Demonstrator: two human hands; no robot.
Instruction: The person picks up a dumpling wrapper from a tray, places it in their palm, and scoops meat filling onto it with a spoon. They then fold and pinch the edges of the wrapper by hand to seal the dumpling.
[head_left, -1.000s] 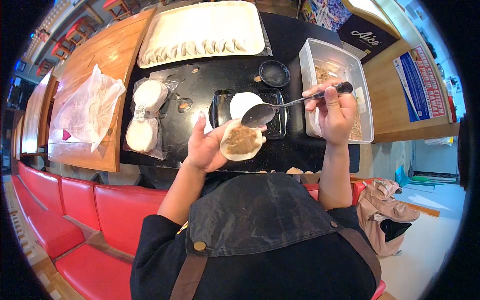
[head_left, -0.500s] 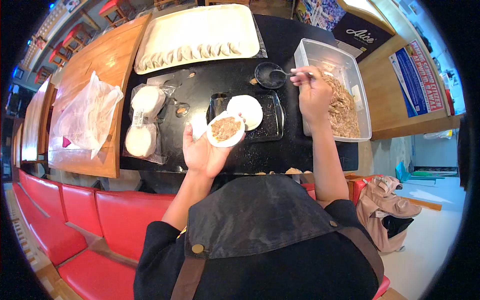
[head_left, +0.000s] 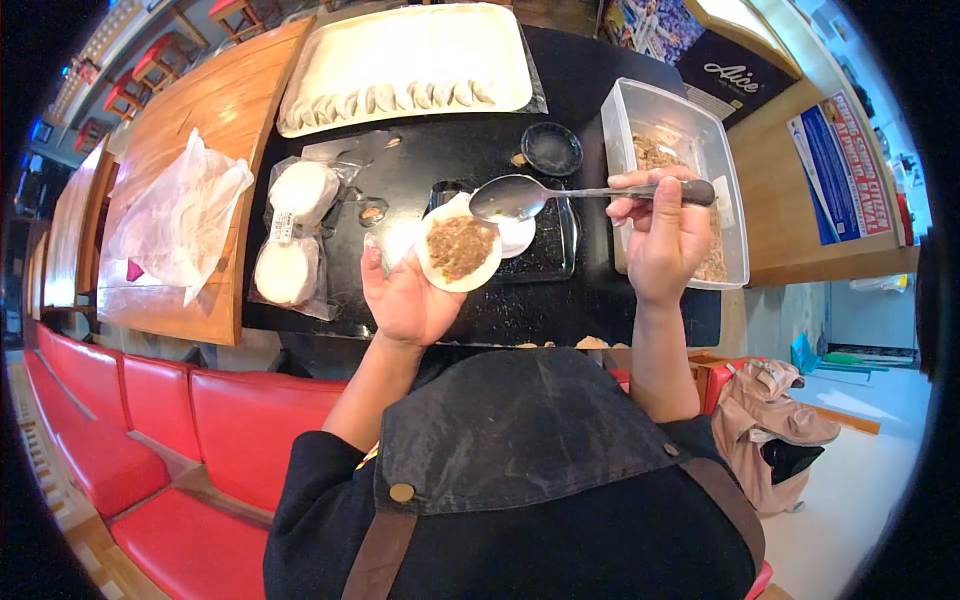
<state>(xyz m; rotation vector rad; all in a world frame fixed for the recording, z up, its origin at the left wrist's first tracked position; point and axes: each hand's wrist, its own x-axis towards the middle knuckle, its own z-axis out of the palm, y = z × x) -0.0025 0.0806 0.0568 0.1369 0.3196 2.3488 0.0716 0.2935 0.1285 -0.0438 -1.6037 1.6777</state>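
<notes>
My left hand supports a round dumpling wrapper with a patch of brown minced filling spread over its middle. A metal spoon with a dark handle end is gripped in my right hand. The spoon's bowl overlaps the wrapper's upper right rim in this view. Behind the wrapper, more white wrappers lie on a black tray, partly hidden. Beyond the spoon stands a small black bowl. A clear plastic tub of minced filling is partly covered by my right hand.
A cream tray at the back carries a row of folded dumplings. Packaged wrappers lie left on the black table. A plastic bag rests on the wooden table. A box stands behind the tub.
My right hand has brought the spoon from the small black bowl down and left to the wrapper. My left hand still holds the wrapper, now raised slightly and turned toward the spoon.
</notes>
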